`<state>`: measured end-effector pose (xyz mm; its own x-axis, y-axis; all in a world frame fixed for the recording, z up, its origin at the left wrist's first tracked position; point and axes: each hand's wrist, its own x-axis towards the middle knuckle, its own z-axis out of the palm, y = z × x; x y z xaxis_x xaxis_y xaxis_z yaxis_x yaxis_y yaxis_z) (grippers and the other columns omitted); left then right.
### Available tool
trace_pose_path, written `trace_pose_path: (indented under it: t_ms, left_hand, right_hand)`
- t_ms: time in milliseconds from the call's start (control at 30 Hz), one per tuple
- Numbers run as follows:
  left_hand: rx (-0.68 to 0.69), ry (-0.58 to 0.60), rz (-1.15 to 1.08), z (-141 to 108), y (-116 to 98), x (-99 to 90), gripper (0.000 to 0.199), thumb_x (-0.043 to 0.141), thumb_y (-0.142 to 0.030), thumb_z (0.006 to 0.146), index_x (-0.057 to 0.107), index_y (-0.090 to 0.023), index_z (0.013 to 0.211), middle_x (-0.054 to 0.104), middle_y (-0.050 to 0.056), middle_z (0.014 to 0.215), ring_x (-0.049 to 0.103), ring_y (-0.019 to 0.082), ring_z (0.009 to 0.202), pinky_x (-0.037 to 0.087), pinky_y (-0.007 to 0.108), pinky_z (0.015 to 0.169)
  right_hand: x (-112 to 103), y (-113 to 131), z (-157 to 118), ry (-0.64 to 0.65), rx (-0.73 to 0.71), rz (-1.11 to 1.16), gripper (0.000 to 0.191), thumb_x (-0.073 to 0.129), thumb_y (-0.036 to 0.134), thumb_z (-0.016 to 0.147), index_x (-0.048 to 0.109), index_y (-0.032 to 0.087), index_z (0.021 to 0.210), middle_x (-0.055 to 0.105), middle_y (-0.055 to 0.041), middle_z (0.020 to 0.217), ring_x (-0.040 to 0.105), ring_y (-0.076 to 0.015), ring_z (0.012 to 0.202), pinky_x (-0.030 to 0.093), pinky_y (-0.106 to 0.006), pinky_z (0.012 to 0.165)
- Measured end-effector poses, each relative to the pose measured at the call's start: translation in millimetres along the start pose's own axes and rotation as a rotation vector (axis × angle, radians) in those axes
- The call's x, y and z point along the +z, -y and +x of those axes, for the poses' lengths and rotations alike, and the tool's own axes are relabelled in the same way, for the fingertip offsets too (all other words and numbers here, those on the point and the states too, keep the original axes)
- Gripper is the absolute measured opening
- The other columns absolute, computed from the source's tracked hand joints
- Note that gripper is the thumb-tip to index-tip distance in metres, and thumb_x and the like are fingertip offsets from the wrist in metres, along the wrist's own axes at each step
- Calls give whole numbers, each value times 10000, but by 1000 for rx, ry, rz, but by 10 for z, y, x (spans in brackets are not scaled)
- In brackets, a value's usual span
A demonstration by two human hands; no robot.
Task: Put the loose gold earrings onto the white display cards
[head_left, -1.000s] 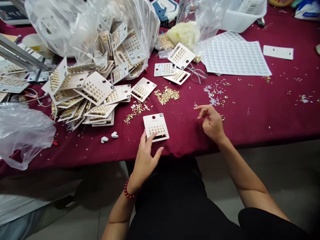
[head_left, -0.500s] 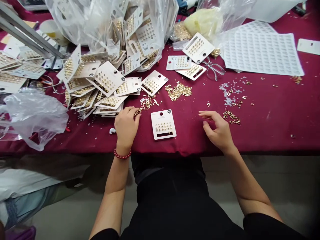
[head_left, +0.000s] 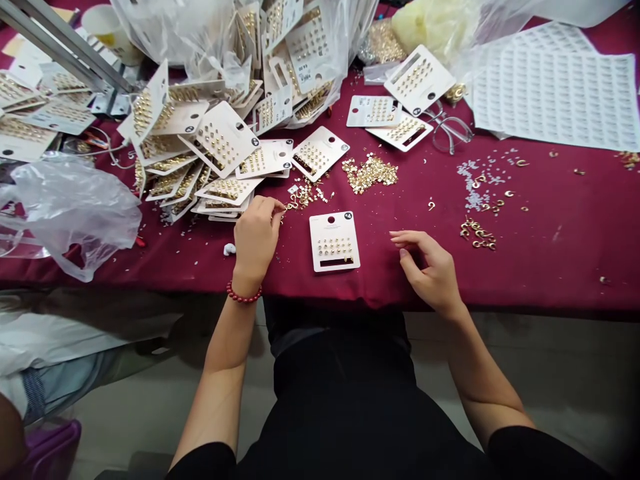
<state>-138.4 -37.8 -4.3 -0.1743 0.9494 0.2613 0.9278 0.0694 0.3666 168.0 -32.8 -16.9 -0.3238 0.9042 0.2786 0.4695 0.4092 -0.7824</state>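
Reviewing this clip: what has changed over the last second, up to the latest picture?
The left hand has moved off the white earring card, leftward to the loose gold hooks, fingertips among them; any grip is unclear. The right hand hovers right of the card, touching nothing. The card still lies flat on the maroon cloth.

The camera sits on my head and faces forward and down, past my black top (head_left: 345, 407) onto the cloth-covered counter (head_left: 565, 263). It looks from close above my left hand (head_left: 256, 240) and right hand (head_left: 431, 270), with the floor (head_left: 565, 373) showing below the counter's near edge.
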Motion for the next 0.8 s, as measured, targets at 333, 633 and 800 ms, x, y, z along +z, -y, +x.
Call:
trace_pose_path:
  t_ms: [333,633,800]
  left_hand:
    - [-8,-22,-329,-51,16,-29,184,540,-120,829,665,-183,950,699,37,944,659,166,857,526,273,755]
    - [-108,-76,-554,-171,-23,-38,89,593,-172,834,664,-183,886,704,14,880,676,136,795,551,235,728]
    - [-126,-103,-571,-237,5,-35,73,598,-178,840,656,-191,883,699,19,917,674,158,913,543,289,876]
  right_hand:
    - [202,186,27,68,-30,57,230,500,82,858,628,232,977,696,-51,1078,658,-187,1032,552,-345,859]
    - [516,446,73,134,-127,152,250,473,70,877,615,232,1003,699,-52,1085,645,-188,1072,518,-391,941]
    - [626,524,53,174,-145,163,250,469,76,880,613,246,994,711,-30,1070,659,-180,1048,521,-377,928]
